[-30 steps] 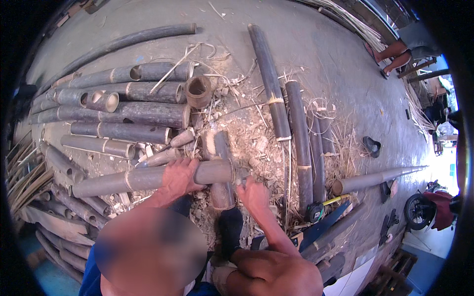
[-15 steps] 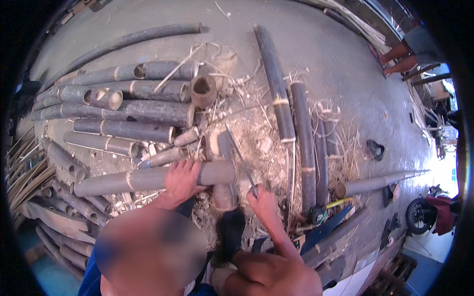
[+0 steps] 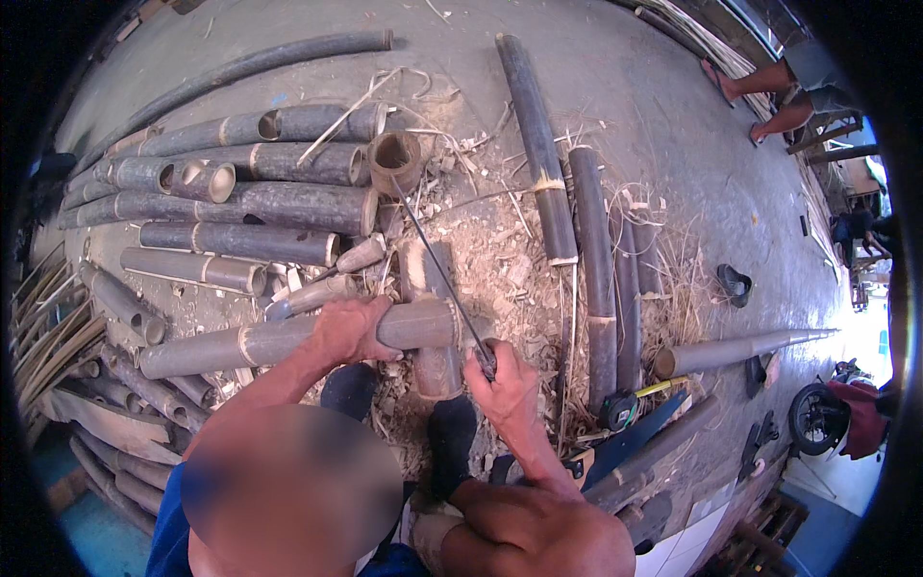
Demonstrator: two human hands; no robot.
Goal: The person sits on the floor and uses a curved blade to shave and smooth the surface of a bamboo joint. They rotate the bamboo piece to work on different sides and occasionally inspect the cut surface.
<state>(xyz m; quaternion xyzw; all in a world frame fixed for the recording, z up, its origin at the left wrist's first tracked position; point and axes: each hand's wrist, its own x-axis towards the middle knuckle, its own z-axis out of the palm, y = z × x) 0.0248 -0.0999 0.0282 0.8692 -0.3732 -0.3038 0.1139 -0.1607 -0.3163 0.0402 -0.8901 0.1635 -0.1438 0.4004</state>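
Note:
A grey-brown bamboo tube lies crosswise over a short bamboo log. My left hand is closed over the tube, left of the log. My right hand grips the handle of a long, thin knife. Its dark blade slants up and left past the tube's right end, close to the pale cut rim; whether it touches there I cannot tell. Beyond the tip, a short hollow bamboo piece stands with its opening up.
Several dark bamboo poles lie at the left, others at the right. Shavings cover the ground. A tape measure and a saw lie near my right arm. Another person's legs are at the far right.
The knife's blade has swung left, its tip now farther off near the upright bamboo piece. My left hand has shifted slightly left on the tube, and the tube's right end shows a pale rim.

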